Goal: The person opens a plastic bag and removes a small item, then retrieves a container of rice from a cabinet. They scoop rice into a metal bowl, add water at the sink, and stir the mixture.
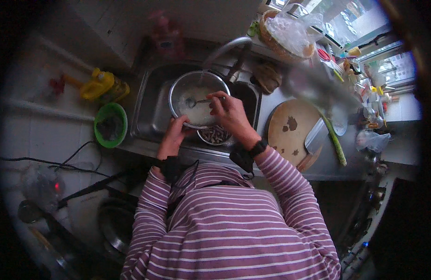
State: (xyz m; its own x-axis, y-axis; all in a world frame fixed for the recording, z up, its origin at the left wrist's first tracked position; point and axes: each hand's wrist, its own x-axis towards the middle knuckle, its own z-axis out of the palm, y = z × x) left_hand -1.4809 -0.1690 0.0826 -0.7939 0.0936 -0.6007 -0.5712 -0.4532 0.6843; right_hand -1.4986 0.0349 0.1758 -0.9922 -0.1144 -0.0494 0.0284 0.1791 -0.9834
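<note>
Over the sink [145,105] a round metal bowl [187,84] with whitish, cloudy contents [203,113] is tilted a little. My left hand [172,134] grips its near-left rim, thumb on top and fingers beneath. In my right hand [229,112] is the handle of a metal spoon [201,101], whose head dips into the bowl. Just below the bowl's near edge stands a smaller metal bowl [217,134] of short, greyish-brown cut pieces, partly hidden by the larger bowl. The arched faucet [233,43] ends above the large bowl.
At right, a round wooden cutting board [282,119] carries a cleaver [314,136] beside a long green stalk [334,140]. A green basin [111,125] and a yellow bottle [105,87] stand left of the sink. Behind are a brown cloth-like item [268,77] and a wicker basket [271,33].
</note>
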